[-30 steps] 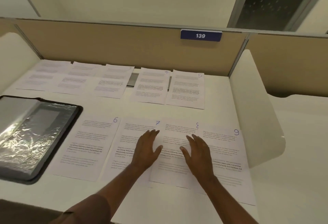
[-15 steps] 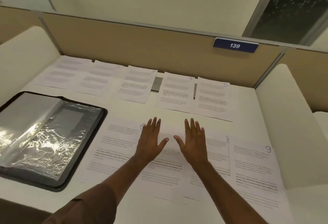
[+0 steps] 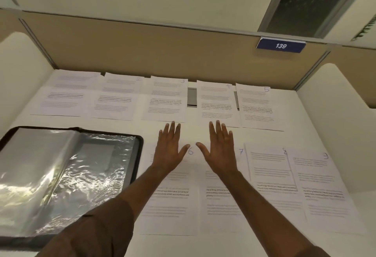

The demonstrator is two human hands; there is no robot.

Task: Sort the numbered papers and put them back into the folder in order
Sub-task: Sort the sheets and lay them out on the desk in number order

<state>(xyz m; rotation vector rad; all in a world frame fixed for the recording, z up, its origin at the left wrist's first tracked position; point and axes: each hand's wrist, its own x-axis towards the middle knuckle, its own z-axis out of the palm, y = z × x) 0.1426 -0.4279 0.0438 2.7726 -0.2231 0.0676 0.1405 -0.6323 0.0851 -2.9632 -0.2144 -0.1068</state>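
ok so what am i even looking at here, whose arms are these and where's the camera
There is no machine here. The arms belong to a person wearing a camera on their head, so the single view looks forward and down at their desk. The left hand and right hand are flat and open above the desk, holding nothing. Numbered papers lie in two rows: a far row ending in sheet 5, a near row ending in sheet 9. An open folder with plastic sleeves lies at the left.
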